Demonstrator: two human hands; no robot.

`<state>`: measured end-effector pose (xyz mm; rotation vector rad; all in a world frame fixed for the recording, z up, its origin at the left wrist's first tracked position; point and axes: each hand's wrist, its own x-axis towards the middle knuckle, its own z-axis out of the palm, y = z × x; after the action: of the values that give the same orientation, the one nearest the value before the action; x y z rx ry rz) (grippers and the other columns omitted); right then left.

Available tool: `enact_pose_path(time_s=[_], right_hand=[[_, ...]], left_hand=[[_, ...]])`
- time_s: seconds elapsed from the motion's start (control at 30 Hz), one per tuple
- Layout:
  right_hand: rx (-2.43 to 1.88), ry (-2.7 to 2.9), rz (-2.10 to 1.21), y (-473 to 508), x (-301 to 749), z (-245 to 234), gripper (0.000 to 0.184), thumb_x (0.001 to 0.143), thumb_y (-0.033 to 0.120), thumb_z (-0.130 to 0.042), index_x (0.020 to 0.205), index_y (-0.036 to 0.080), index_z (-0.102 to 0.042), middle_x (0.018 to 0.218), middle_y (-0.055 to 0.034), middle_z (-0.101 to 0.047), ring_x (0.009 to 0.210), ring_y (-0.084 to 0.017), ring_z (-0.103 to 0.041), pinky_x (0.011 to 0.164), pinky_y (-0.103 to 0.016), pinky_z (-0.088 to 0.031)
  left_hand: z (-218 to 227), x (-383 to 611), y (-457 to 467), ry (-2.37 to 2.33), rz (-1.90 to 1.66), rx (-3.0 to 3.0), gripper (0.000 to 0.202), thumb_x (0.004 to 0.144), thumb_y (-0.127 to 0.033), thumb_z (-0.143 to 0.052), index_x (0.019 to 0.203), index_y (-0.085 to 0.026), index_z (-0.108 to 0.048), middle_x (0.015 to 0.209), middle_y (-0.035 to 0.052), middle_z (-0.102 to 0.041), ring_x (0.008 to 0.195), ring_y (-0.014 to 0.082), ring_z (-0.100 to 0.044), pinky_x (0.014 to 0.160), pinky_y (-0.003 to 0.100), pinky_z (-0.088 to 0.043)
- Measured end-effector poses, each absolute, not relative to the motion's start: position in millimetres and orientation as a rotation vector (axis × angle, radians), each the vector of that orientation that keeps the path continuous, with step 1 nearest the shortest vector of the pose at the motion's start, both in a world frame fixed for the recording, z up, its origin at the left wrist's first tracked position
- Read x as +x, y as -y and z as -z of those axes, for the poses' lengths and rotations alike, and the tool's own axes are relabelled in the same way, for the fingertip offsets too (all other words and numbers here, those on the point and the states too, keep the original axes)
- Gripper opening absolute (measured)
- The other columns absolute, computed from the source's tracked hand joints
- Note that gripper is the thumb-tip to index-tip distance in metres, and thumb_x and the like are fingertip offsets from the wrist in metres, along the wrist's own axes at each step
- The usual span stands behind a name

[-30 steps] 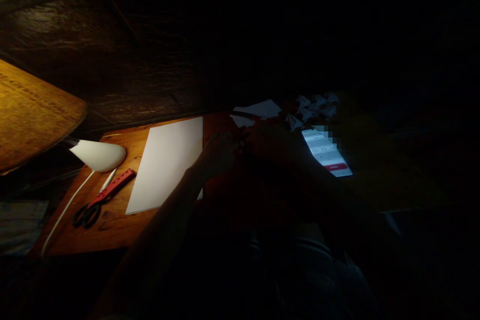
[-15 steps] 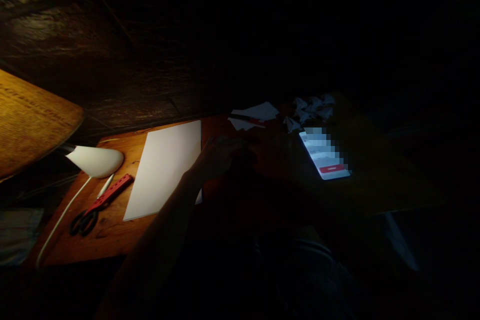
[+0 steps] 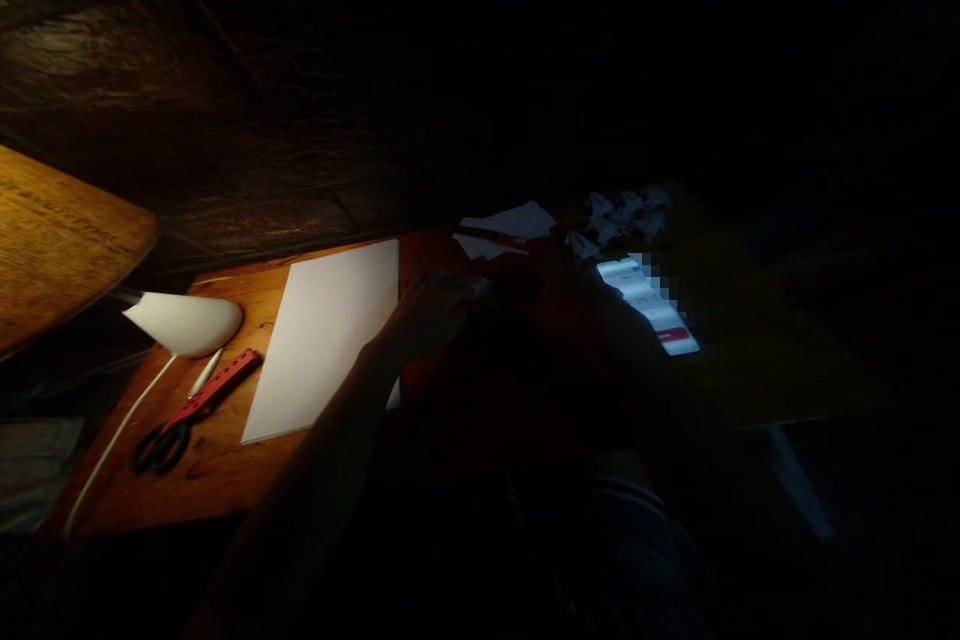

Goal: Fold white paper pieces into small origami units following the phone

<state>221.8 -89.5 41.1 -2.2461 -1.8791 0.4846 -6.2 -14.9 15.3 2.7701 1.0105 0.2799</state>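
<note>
My left hand [image 3: 439, 305] is over the dark middle of the table, just right of a stack of white paper [image 3: 326, 335]. Its fingers look closed, with a small pale scrap [image 3: 482, 288] at their tips, too dim to name. My right hand [image 3: 562, 295] is a dark shape facing it, and its fingers are lost in shadow. The right forearm covers the lower left edge of a lit phone [image 3: 651, 305]. Behind the hands, a red and black tool [image 3: 499, 238], possibly a knife, lies on white paper pieces [image 3: 529, 218].
Several small folded papers [image 3: 622, 220] sit behind the phone. At left are red-bladed scissors [image 3: 206, 400] with black handles, a white pen-like stick [image 3: 205, 372], a white lamp base [image 3: 195, 322] with a cord [image 3: 120, 440], and a yellow lampshade [image 3: 67, 240]. A dark wall [image 3: 225, 140] stands behind the wooden table [image 3: 172, 500].
My right hand and forearm have shifted, now covering part of the phone. A pale scrap now shows at my left fingertips. The view has moved slightly.
</note>
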Motion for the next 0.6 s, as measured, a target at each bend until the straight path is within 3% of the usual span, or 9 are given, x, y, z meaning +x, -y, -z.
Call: enact_pose_path(time_s=[0.47, 0.6], right_hand=[[-2.297, 1.920, -0.366, 97.7, 209.4, -43.1, 0.074, 0.095, 0.042, -0.060, 0.159, 0.012, -0.039, 0.152, -0.0333, -0.049, 0.133, -0.052, -0.052, 0.100, -0.076, -0.045], [-2.367, 1.912, -0.274, 89.3, 211.4, -40.2, 0.072, 0.095, 0.043, -0.059, 0.158, 0.012, -0.043, 0.149, -0.0329, -0.053, 0.135, -0.053, -0.050, 0.103, -0.081, -0.037]], left_hand=[[-20.0, -2.6, 17.3, -0.998, -0.295, 2.724, 0.029, 0.088, -0.015, -0.056, 0.110, -0.025, -0.073, 0.124, 0.0063, -0.077, 0.121, 0.0308, -0.065, 0.105, 0.052, -0.051], [-17.3, -2.7, 14.6, -1.013, -0.303, 2.718, 0.030, 0.089, -0.018, -0.056, 0.113, -0.024, -0.074, 0.133, 0.0066, -0.074, 0.124, 0.0315, -0.064, 0.108, 0.054, -0.049]])
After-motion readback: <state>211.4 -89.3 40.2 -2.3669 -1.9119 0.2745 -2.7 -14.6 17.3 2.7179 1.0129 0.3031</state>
